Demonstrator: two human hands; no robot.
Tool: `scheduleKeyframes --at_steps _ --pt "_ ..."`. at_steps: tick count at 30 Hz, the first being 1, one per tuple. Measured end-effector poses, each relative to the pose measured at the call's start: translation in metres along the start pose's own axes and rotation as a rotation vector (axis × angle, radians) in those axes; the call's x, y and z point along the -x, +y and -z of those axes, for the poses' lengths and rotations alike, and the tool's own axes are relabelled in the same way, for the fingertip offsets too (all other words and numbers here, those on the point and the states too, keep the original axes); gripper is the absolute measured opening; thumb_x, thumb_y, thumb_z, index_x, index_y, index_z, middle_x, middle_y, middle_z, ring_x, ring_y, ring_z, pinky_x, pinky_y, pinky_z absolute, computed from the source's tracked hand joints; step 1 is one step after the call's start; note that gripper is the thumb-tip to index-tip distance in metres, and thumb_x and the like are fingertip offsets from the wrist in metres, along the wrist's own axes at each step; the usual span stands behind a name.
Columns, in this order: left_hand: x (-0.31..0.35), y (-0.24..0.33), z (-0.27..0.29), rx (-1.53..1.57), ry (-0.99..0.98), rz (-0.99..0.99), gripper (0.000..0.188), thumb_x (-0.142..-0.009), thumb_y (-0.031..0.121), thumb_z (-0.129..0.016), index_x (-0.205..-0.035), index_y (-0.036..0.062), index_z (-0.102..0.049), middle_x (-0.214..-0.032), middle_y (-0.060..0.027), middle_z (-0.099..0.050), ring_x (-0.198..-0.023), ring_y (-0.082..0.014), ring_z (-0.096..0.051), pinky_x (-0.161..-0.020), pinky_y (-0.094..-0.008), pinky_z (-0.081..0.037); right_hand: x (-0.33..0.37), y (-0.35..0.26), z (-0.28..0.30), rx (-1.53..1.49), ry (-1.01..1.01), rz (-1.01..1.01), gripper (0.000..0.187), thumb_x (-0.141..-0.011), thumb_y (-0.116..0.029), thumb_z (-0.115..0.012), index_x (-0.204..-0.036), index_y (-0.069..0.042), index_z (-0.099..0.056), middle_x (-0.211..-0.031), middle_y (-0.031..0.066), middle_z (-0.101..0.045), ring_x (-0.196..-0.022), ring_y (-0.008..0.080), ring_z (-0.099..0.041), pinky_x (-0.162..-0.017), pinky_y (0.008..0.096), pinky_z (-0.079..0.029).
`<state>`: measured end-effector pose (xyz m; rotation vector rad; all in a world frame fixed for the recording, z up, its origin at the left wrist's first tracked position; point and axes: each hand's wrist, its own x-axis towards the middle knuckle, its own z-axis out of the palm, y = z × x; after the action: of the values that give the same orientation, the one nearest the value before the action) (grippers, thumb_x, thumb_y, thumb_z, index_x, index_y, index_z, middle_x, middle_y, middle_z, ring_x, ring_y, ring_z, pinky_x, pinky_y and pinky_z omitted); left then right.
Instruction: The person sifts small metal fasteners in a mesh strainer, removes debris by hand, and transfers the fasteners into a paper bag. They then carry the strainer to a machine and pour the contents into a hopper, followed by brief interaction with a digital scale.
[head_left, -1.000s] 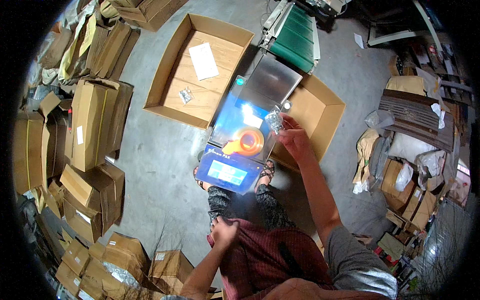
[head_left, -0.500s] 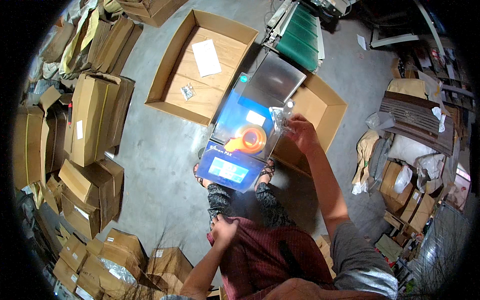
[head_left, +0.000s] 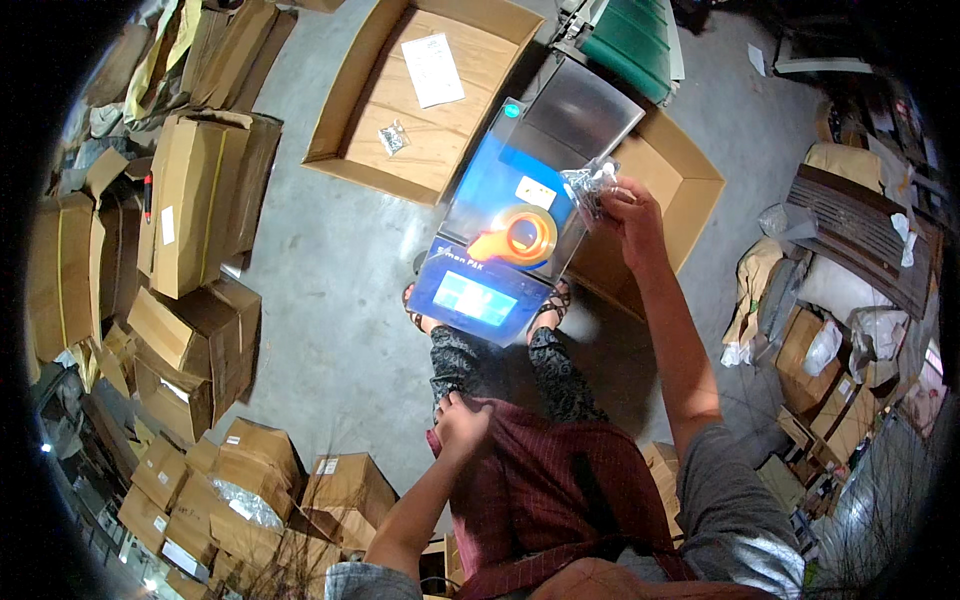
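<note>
My right hand [head_left: 634, 208] pinches a small clear plastic bag of small parts [head_left: 592, 184], holding it at the right edge of a blue machine [head_left: 480, 185]. On top of this machine lies a roll of tape [head_left: 546, 238] with an orange part. A lit screen [head_left: 475, 297] glows on its near panel. Low down at my lap, my left hand [head_left: 464, 428] is closed on the edge of a maroon apron [head_left: 545, 470]; its fingertips are partly hidden. Another small bag of parts [head_left: 394, 138] lies in the open cardboard box [head_left: 325, 135] at the far left, near a white sheet [head_left: 433, 70].
A second open carton [head_left: 690, 190] stands right of the machine, under my right forearm. Beyond it runs a green conveyor belt [head_left: 630, 45]. Cardboard boxes [head_left: 190, 200] are stacked along the left. Bags and dark slatted panels [head_left: 860, 235] crowd the right side.
The whole view has shifted, so the scene sits higher and slightly further right. My right hand still grips the bag beside the machine. My left hand stays at the apron.
</note>
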<state>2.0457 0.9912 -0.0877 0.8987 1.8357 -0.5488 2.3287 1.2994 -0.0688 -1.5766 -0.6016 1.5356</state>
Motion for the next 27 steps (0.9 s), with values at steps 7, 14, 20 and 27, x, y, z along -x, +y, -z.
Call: scheduleKeyframes --at_steps 7,14,20,27 --pt "-0.001 0.004 0.000 -0.008 0.005 -0.021 0.075 -0.072 0.048 -0.068 -0.127 0.0014 -0.047 -0.130 -0.0207 -0.048 -0.120 -0.0405 -0.047 -0.098 -0.0469 -0.043 -0.012 0.003 0.000 0.306 -0.181 0.279 0.034 -0.084 -0.010 -0.060 -0.118 -0.003 -0.061 -0.106 0.0044 -0.065 -0.106 0.0148 -0.056 -0.097 0.0282 -0.039" --pt "-0.002 0.001 -0.001 -0.018 0.014 -0.016 0.075 -0.071 0.047 -0.068 -0.127 0.0005 -0.046 -0.129 -0.0225 -0.048 -0.119 -0.0421 -0.047 -0.097 -0.0485 -0.043 -0.008 0.043 0.035 0.205 0.042 0.025 0.029 -0.079 -0.009 -0.063 -0.107 -0.002 -0.065 -0.107 0.0064 -0.064 -0.103 0.0181 -0.057 -0.095 0.0306 -0.041" --pt "-0.002 0.005 -0.002 -0.013 0.047 -0.042 0.075 -0.071 0.046 -0.067 -0.126 -0.0001 -0.046 -0.130 -0.0225 -0.048 -0.118 -0.0429 -0.047 -0.097 -0.0495 -0.043 0.000 0.084 0.084 0.227 0.128 -0.028 0.023 -0.081 -0.008 -0.061 -0.104 -0.005 -0.066 -0.101 0.0013 -0.064 -0.098 0.0132 -0.056 -0.091 0.0271 -0.040" --pt "-0.015 -0.008 -0.031 -0.049 0.054 0.044 0.077 -0.071 0.049 -0.067 -0.126 0.0001 -0.046 -0.130 -0.0223 -0.048 -0.119 -0.0425 -0.047 -0.096 -0.0499 -0.043 0.005 0.089 0.085 0.251 0.174 -0.061 0.022 -0.082 -0.009 -0.061 -0.103 -0.005 -0.066 -0.100 0.0021 -0.064 -0.096 0.0142 -0.056 -0.090 0.0285 -0.040"
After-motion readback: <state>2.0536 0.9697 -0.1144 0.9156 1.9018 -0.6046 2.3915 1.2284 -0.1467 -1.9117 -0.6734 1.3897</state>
